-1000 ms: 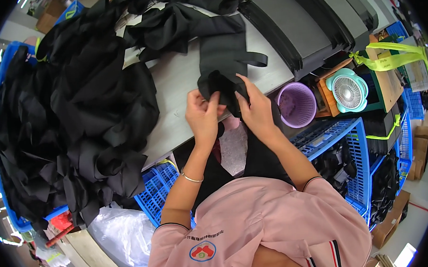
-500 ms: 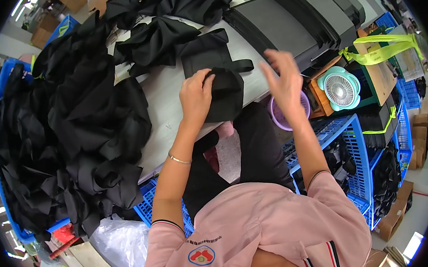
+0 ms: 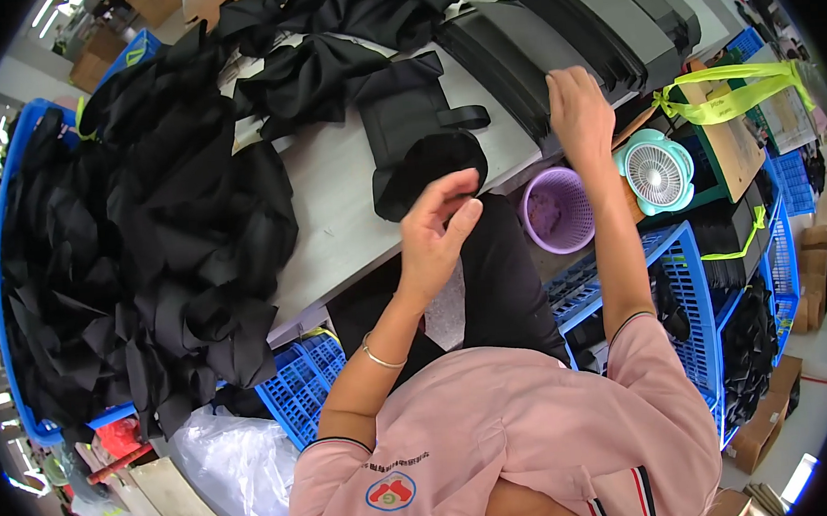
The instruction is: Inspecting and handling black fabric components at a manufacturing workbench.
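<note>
My left hand [image 3: 439, 235] hovers by the table's near edge, thumb and fingers apart, holding nothing. Just beyond it lies a black fabric piece [image 3: 407, 124], flat at the far part, with its near end rounded and folded over the edge. A short black strap [image 3: 464, 117] sticks out from its right side. Over at the right, my right hand [image 3: 581, 117] has its fingertips pinched together at the near corner of a dark grey panel [image 3: 528, 39] on top of a stack. The fingertips partly hide that corner.
Loose black fabric [image 3: 161, 218] fills a large blue crate on the left, and more black cloth [image 3: 324, 77] lies across the table [image 3: 332, 196]. Right of my knees stand a purple basket [image 3: 556, 212], a turquoise fan [image 3: 657, 172] and blue crates [image 3: 690, 306].
My left hand has let go of the black fabric piece and drawn back toward me. My right hand has moved right and up to the panel stack, its fingers closing at the corner.
</note>
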The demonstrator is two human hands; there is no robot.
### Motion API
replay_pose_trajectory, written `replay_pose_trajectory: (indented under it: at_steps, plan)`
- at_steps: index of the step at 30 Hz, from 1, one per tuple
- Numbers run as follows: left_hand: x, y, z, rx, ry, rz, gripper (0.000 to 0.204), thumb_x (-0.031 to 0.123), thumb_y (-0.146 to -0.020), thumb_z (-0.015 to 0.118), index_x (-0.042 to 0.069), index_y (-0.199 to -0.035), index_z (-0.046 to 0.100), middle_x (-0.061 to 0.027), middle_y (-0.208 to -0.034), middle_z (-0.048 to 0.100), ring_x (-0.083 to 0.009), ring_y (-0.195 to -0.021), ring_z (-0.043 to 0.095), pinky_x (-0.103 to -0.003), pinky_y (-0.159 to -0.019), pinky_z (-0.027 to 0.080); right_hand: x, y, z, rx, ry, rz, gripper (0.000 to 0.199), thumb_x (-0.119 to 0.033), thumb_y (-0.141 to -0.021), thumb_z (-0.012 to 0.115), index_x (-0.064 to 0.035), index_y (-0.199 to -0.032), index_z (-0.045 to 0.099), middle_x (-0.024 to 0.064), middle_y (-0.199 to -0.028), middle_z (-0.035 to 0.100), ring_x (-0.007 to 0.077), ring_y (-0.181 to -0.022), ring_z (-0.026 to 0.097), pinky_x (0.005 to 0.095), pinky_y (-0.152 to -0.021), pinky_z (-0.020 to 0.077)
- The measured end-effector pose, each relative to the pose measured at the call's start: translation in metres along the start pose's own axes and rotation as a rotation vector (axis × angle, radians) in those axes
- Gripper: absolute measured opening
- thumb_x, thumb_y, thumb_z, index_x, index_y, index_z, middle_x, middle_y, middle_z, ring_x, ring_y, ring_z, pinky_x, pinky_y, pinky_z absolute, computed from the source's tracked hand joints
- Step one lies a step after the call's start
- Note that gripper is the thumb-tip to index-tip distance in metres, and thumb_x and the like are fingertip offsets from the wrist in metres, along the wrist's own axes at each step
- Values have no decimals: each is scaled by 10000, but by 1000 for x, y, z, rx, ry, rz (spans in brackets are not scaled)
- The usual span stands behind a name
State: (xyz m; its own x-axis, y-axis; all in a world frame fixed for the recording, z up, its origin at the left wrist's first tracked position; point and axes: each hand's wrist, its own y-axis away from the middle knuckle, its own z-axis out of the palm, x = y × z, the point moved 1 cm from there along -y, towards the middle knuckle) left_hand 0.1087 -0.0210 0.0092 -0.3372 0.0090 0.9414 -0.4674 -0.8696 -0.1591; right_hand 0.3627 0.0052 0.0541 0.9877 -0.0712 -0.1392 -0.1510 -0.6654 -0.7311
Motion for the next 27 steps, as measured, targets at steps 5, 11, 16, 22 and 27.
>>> replay_pose_trajectory:
  at_steps: [5,11,16,22,27]
  plan:
    - [-32,14,29,-216,493,-260,822,527,-932,623,23,-1497,302,-93,-1476,393,-188,-1369,380,-364,-1133,316,-91,81,-82,-54,-54,-3,187,-43,-864,655,-29,-1051,656,127,-1067,646,274,-895,676,341,-713,561]
    - [-38,34,27,-257,503,-355,1100,743,-668,733,83,-1470,370,-70,-1424,467,-218,-1323,452,-401,-1089,391,-128,137,-133,-280,-615,204,133,-23,-910,626,4,-1038,649,138,-1100,684,281,-882,663,333,-724,539]
    - [-16,50,22,-211,667,-292,930,550,-778,777,33,-1449,395,-163,-1414,506,-312,-1287,516,-449,-1114,390,-123,164,-134,-494,-818,614,114,-97,-972,606,-8,-1037,637,87,-774,633,127,-658,553,255,-611,455]
    - [-1,64,13,69,677,-450,368,163,-872,732,-31,-1153,595,-153,-1051,697,-269,-980,686,-377,-926,545,-132,179,-129,-468,-645,640,291,-178,-908,708,-29,-1136,605,74,-809,611,132,-666,541,271,-624,458]
    - [-5,70,20,-22,481,-350,380,200,-897,712,-30,-1175,595,-151,-1062,704,-229,-1014,673,-370,-929,525,-126,178,-120,-565,-910,610,545,-190,-916,682,-1,-1381,468,146,-1195,619,213,-1062,624,290,-926,472]
